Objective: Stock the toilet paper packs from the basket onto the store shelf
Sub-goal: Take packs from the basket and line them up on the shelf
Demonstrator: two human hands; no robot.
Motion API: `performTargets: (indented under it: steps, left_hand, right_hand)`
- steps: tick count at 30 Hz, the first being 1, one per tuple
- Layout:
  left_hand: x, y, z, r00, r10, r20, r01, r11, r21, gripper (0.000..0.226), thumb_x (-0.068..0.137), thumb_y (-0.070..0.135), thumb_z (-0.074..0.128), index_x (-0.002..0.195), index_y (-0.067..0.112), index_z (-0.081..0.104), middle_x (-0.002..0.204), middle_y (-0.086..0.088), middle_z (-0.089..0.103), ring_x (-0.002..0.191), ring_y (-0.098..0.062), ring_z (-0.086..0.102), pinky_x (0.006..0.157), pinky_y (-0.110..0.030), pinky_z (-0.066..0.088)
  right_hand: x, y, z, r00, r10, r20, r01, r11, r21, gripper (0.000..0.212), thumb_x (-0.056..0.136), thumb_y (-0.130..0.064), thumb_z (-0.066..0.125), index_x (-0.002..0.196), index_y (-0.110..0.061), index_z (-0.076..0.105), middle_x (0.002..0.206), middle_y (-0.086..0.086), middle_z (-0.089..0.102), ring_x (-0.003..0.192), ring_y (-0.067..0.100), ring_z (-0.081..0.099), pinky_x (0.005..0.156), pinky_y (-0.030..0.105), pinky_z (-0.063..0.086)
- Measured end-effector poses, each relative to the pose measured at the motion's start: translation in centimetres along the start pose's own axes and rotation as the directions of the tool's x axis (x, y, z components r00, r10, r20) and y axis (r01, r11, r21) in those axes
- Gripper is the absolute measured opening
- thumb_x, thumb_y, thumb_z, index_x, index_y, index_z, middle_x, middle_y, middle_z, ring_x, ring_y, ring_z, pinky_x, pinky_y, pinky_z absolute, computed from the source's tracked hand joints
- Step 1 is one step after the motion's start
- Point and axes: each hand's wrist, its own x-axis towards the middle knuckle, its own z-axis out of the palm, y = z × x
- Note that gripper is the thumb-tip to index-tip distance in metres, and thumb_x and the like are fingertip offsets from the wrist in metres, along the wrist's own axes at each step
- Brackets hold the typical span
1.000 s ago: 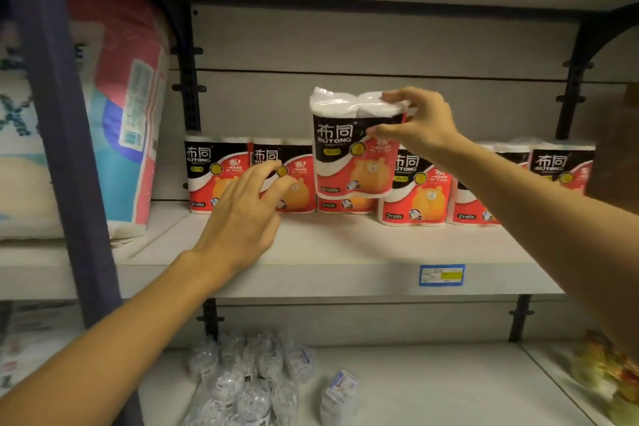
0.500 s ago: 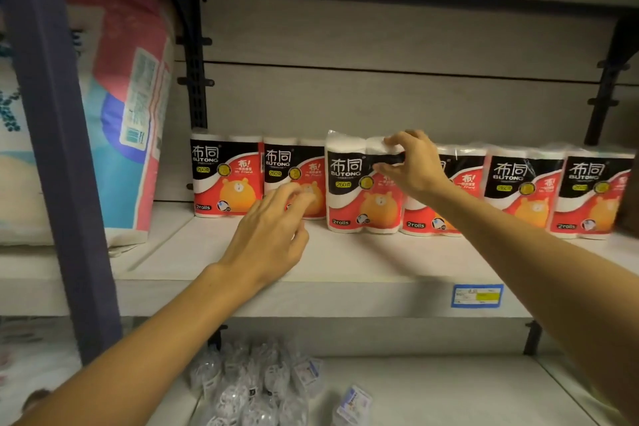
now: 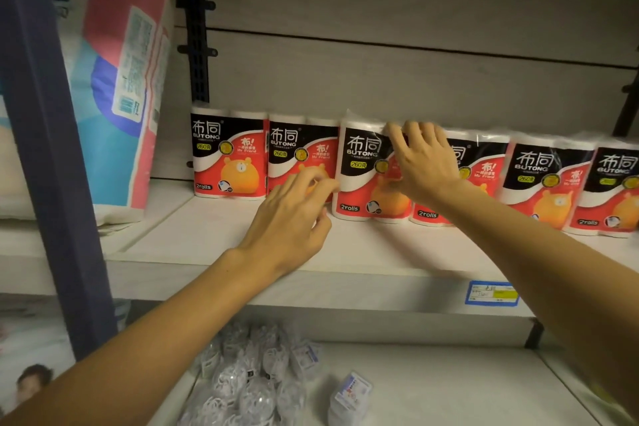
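Several red, black and white two-roll toilet paper packs stand in a row on the white shelf. My right hand lies flat against the upper front of the third pack, fingers straight and pointing up. That pack stands a little forward of the second pack. My left hand hovers low in front of the second pack, its loosely bent fingertips at the third pack's left edge and holding nothing. More packs continue to the right. The basket is out of view.
A large pink and blue soft package fills the shelf's left end behind a dark blue upright post. A blue price tag is on the shelf edge. Small clear-wrapped items lie on the lower shelf.
The pack my right hand held in the air came down into the row. The right hand left its top edge and now lies flat on its front. My left hand moved right.
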Motion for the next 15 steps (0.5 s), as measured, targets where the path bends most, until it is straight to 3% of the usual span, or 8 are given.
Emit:
performTargets:
  steps: [2,4,7,9,11,13,15]
  left_hand:
    - [-0.1,0.2,0.1,1.0,0.002,0.007,-0.002,1.0,0.0,0.032,0.082,0.009,0.061,0.113,0.015,0.057,0.118,-0.003,0.053,0.103,-0.02,0.054,0.08,-0.035,0.049]
    - [-0.2,0.5,-0.1,1.0,0.008,0.01,-0.008,1.0,-0.004,0.031,0.082,0.01,0.059,0.112,0.016,0.058,0.116,-0.003,0.053,0.103,-0.02,0.054,0.08,-0.036,0.049]
    - [-0.4,0.9,-0.6,1.0,0.014,0.003,-0.014,1.0,-0.004,0.03,0.082,0.011,0.059,0.112,0.015,0.059,0.114,-0.003,0.055,0.102,-0.021,0.054,0.078,-0.036,0.048]
    - [-0.5,1.3,-1.0,1.0,0.018,0.0,-0.018,1.0,0.004,0.03,0.081,0.011,0.059,0.111,0.014,0.059,0.113,-0.004,0.055,0.099,-0.021,0.054,0.077,-0.037,0.049]
    - [-0.5,1.8,-1.2,1.0,0.021,0.004,-0.021,1.0,0.01,0.031,0.081,0.01,0.059,0.111,0.015,0.059,0.113,-0.004,0.055,0.1,-0.021,0.054,0.078,-0.037,0.048]
    - [-0.4,2.4,-1.4,1.0,0.023,0.014,-0.023,1.0,0.021,0.03,0.081,0.011,0.058,0.111,0.015,0.059,0.114,-0.004,0.055,0.103,-0.022,0.054,0.081,-0.037,0.047]
    - [-0.1,3.2,-1.3,0.999,0.028,0.018,-0.029,0.999,0.034,0.03,0.081,0.011,0.057,0.11,0.015,0.059,0.114,-0.003,0.056,0.102,-0.024,0.054,0.083,-0.035,0.043]
  right_hand:
    - [0.0,-0.6,0.3,0.999,0.033,0.006,-0.033,0.997,-0.063,0.097,0.058,-0.046,0.086,0.133,-0.005,0.041,0.118,0.023,0.052,0.105,0.042,0.05,0.102,0.052,0.035]
    - [-0.2,-1.5,-0.1,0.997,0.058,-0.055,-0.063,0.994,-0.092,0.082,0.065,-0.025,0.079,0.133,0.001,0.041,0.118,0.03,0.051,0.105,0.046,0.05,0.104,0.056,0.034]
    - [-0.7,-2.8,-0.7,0.993,0.121,0.013,-0.119,0.986,-0.118,0.076,0.086,-0.033,0.056,0.145,-0.002,0.02,0.141,0.036,0.031,0.13,0.051,0.032,0.114,0.058,0.016]
    - [-1.1,-3.3,-0.7,0.979,0.2,0.038,-0.197,0.978,-0.065,0.085,0.087,-0.045,0.057,0.15,-0.009,0.012,0.15,0.036,0.016,0.138,0.052,0.019,0.114,0.059,0.01]
    - [-2.0,-3.4,-0.6,0.96,0.28,0.015,-0.281,0.955,0.092,0.089,0.084,-0.042,0.063,0.152,-0.015,0.011,0.154,0.033,0.007,0.141,0.05,0.012,0.115,0.057,0.01]
    - [-3.4,-2.9,-1.0,0.947,0.32,0.011,-0.313,0.919,0.239,0.084,0.082,-0.036,0.066,0.149,-0.015,0.02,0.153,0.03,0.015,0.14,0.047,0.017,0.114,0.052,0.017]
    - [-4.9,-1.7,-1.7,0.949,0.316,-0.01,-0.3,0.91,0.285,0.064,0.083,-0.035,0.065,0.137,-0.011,0.038,0.136,0.024,0.04,0.123,0.041,0.038,0.1,0.045,0.033]
